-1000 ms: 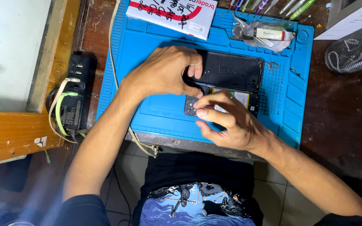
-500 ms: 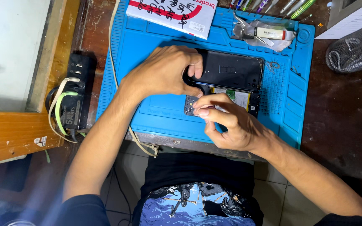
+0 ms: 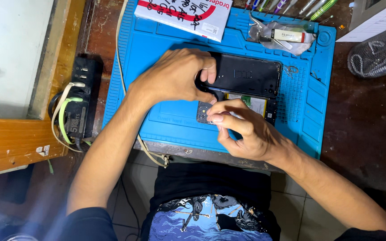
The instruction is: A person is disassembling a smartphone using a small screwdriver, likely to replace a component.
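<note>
Bare room lies on the blue rubber work mat (image 3: 175,122), along its near-left part beside the hands. Its far edge is blocked by a white printed box (image 3: 184,13) and a clear plastic bag of parts (image 3: 282,38); left of the mat sits a black power strip (image 3: 79,102).

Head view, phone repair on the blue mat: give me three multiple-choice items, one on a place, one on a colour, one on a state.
1. Where does the black power strip lie?
A. On the wooden table left of the blue silicone work mat
B. On the mat
C. On the floor tiles

2. What colour is the lifted rectangular phone back cover?
A. White
B. Black
C. Red

3. How is the opened smartphone body?
A. Sealed shut
B. Inside a bag
C. Open, insides showing

Answers:
1 A: it sits beside the mat's left edge.
2 B: the left hand holds a black panel.
3 C: the right hand pinches at the exposed camera corner under the cover.
</note>
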